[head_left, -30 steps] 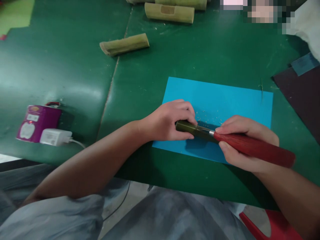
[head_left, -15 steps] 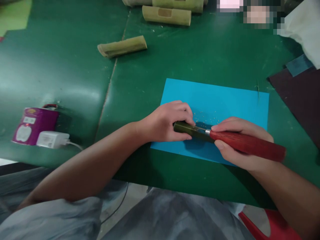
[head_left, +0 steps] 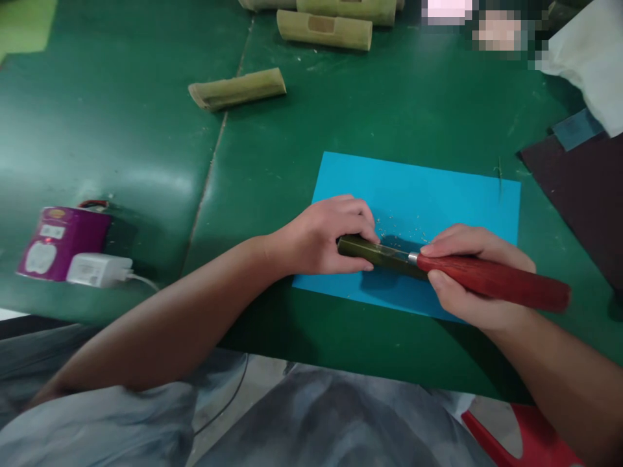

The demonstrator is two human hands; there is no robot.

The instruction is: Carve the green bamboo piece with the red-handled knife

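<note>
On a blue sheet (head_left: pixel 438 188), my left hand (head_left: pixel 331 237) is closed around the left end of a dark green bamboo piece (head_left: pixel 356 248), thumb on the near side and fingers on the far side. My right hand (head_left: pixel 467 301) grips a carving chisel (head_left: pixel 501 280) by its thick red wooden handle. A silver collar joins the handle to a thin blade, which lies along the bamboo's top and points left. The blade's tip is hard to make out near my left fingers. Small pale shavings (head_left: pixel 402 227) are scattered on the sheet just beyond the bamboo.
A loose bamboo tube (head_left: pixel 238 89) lies farther back on the green table (head_left: pixel 146 130); another with a notch (head_left: pixel 341 39) rests behind it among more tubes. At left sit a purple box (head_left: pixel 63 240) and a white plug (head_left: pixel 100 269) with a cable. Dark sheets (head_left: pixel 579 188) lie at right.
My right hand and the chisel have slid slightly to the right along the bamboo, drawing the blade back. My left hand holds the bamboo in the same place.
</note>
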